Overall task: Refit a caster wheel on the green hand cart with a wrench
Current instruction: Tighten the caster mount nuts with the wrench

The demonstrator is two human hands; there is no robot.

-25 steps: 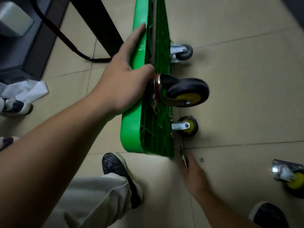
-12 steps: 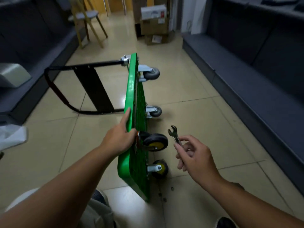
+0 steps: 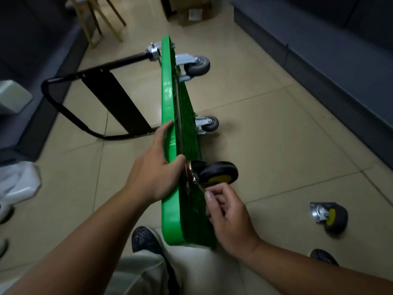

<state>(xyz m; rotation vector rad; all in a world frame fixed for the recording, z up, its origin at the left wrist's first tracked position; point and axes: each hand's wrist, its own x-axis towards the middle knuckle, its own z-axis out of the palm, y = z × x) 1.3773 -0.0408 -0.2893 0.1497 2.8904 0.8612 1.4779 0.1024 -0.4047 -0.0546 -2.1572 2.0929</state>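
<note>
- Steel wrench, only a sliver of it showing: pinched between the thumb and curled fingers of the right hand, its tip at the base of the caster wheel.
- Left hand: wrapped over the upper edge of the green hand cart, fingers on the far face and thumb on the ribbed underside, touching the mounting plate. Judged to be steadying the deck.
- Key relation: the cart stands on its side edge with its long axis running away from the person. The caster wheel juts to the right from the underside, just above the right hand, which is the nearer one to the fasteners. The left hand is across the deck edge.
- Outward: two grey casters at the far end, the black handle lying to the left, and a spare caster on the floor, well apart to the right.
- Change since half a second ago: the right hand held the wrench up in open air, clear of the cart. Now it has come in low against the plate. The left hand's grip is unchanged.
</note>
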